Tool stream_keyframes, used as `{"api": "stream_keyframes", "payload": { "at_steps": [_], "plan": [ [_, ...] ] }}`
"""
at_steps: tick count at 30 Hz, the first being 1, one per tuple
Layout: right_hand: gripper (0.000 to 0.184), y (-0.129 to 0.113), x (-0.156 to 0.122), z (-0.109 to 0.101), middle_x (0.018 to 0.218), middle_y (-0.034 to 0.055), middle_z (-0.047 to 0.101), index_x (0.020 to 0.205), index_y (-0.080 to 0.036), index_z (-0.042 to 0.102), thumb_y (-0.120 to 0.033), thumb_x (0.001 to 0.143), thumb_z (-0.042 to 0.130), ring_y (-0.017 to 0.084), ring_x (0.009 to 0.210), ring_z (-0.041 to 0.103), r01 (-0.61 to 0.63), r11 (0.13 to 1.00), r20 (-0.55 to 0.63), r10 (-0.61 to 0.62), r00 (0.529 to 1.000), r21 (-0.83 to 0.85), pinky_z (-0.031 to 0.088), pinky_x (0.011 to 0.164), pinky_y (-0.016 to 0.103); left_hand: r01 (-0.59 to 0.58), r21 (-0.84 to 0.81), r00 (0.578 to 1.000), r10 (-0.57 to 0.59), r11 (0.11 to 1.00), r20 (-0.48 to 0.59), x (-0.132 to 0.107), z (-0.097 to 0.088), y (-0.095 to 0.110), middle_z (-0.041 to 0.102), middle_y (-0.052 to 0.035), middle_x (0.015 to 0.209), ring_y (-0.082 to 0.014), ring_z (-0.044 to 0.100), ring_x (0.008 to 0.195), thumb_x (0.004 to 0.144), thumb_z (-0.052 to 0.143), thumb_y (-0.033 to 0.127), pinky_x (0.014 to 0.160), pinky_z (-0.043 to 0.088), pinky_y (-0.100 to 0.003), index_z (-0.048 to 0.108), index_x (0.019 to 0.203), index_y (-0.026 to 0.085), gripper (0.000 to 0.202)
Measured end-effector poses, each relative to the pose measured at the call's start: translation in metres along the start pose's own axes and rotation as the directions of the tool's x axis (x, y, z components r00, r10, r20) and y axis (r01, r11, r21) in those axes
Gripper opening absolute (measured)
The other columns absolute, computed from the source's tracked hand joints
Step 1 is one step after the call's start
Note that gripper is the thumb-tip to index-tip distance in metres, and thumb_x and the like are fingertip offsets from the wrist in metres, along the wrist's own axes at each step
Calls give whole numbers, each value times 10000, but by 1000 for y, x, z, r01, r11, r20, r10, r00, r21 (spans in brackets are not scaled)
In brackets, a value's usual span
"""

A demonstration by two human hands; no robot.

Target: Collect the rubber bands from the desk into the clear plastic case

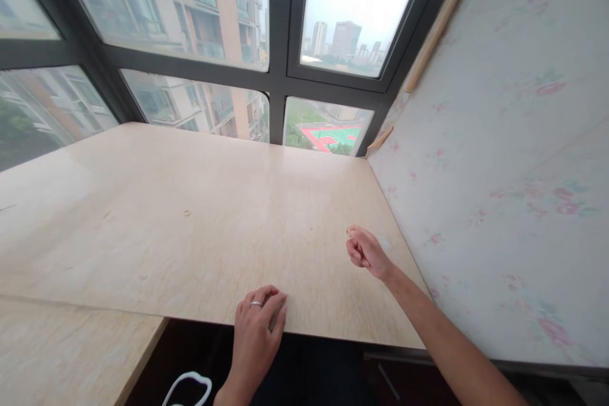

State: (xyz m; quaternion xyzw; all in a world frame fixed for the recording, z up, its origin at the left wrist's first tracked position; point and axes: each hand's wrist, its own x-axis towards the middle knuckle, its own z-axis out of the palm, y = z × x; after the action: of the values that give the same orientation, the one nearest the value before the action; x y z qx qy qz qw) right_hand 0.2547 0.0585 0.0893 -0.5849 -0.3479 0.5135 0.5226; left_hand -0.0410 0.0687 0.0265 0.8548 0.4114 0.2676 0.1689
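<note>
My right hand (367, 252) is held at the right part of the beige marble-patterned countertop (228, 203), its fingers curled in and pressed together. A tiny thing seems to show at its fingertips, too small to name. By the front edge of the countertop my left hand (259, 323) rests with loosely bent fingers and a gap between thumb and forefinger. It wears a silver ring (256, 303), and nothing shows in its grasp. Left of both hands, a small thin tan loop (187, 213) lies flat on the surface.
Dark-framed windows (280, 85) border the back. A flower-patterned wall (499, 171) closes off the right side. At the lower left is another beige counter section (66, 349). Below the front edge are a white loop (193, 377) and a thin grey strip (389, 382).
</note>
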Motion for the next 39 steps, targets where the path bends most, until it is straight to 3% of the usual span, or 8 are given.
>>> {"api": "stream_keyframes", "payload": {
  "at_steps": [5,10,14,19,30,35,39],
  "plan": [
    [173,2,-22,-43,413,-116,421,789,-232,404,-384,789,488,63,335,297,65,927,-204,-149,968,-369,193,342,155,-37,27,998,39,999,-46,-1,5,-5,665,-51,1059,-263,590,1009,880,537,263,819,436,-400,701,976,275,191],
    [170,3,-28,-71,425,-101,439,802,-222,444,-388,804,480,76,357,339,17,864,-214,-144,966,-503,218,363,165,-58,57,994,63,997,-86,-1,9,-8,668,-57,1046,-256,592,982,886,527,293,800,422,-379,706,970,264,199],
    [171,7,-27,-76,427,-84,454,788,-213,482,-384,797,477,80,355,353,-64,827,-247,-93,965,-558,232,365,175,-64,76,991,72,995,-110,0,11,-8,671,-57,1028,-257,591,972,892,525,304,801,415,-376,708,956,261,199],
    [214,10,-30,-78,428,-67,471,776,-202,531,-413,787,500,88,369,389,-119,772,-352,-142,925,-624,265,378,182,-71,75,991,79,995,-108,0,11,-8,667,-60,1033,-258,586,973,895,525,294,805,408,-379,699,966,258,192],
    [287,17,-42,-82,456,-79,453,842,-189,551,-468,781,537,76,360,342,-120,839,-386,-113,916,-530,254,354,178,-33,36,993,37,999,-108,-2,12,-8,674,-68,1033,-273,598,971,877,537,310,809,425,-404,710,961,266,198],
    [300,31,-54,-79,479,-85,429,873,-197,538,-487,797,551,79,384,346,-63,863,-374,-151,915,-502,264,359,174,83,-212,996,-83,974,8,7,-2,-11,693,-76,1002,-269,617,960,865,539,369,831,474,-425,720,918,252,222],
    [285,52,-69,-76,489,-90,420,852,-216,498,-489,801,565,85,379,356,-34,870,-361,-168,917,-492,273,358,182,362,-490,931,-336,793,144,27,-24,-30,713,-75,919,-226,659,822,839,552,448,737,534,-352,706,927,209,297]
  ]
}}
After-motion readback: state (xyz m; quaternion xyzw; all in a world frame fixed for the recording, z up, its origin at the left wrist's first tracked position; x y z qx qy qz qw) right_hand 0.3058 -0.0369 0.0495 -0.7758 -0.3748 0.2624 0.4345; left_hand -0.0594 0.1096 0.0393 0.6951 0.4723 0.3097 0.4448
